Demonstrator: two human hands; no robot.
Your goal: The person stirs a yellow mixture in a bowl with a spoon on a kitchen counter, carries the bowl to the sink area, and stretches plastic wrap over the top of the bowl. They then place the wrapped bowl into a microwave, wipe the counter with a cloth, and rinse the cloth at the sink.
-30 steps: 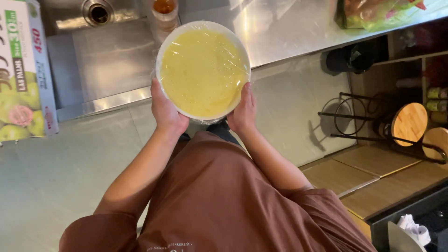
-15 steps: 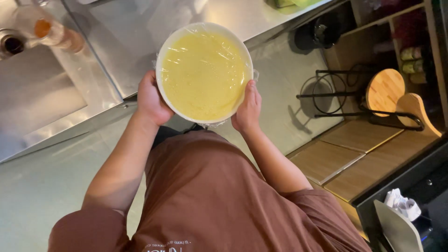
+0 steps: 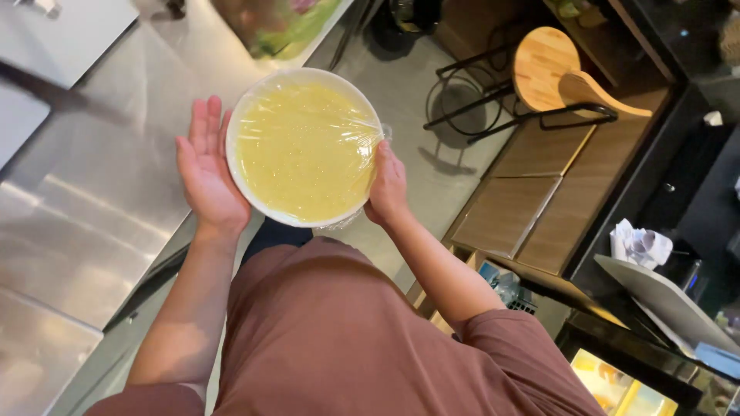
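A white bowl [image 3: 304,146] of yellow liquid (sealed with film) is held between the left hand [image 3: 206,171], now flat-palmed, and the right hand [image 3: 388,185], carried off the steel counter [image 3: 85,208] toward the shelves

A stainless steel desk [image 3: 92,208] runs along the left, its brushed top catching the light in broad pale patches. At its far end lies a package with green and pink printing [image 3: 277,27], blurred. To the right a pale grey floor [image 3: 432,177] carries a black wire rack [image 3: 493,100] holding a round wooden board [image 3: 543,58]. Next to it stands a low wooden-topped cabinet [image 3: 532,192].
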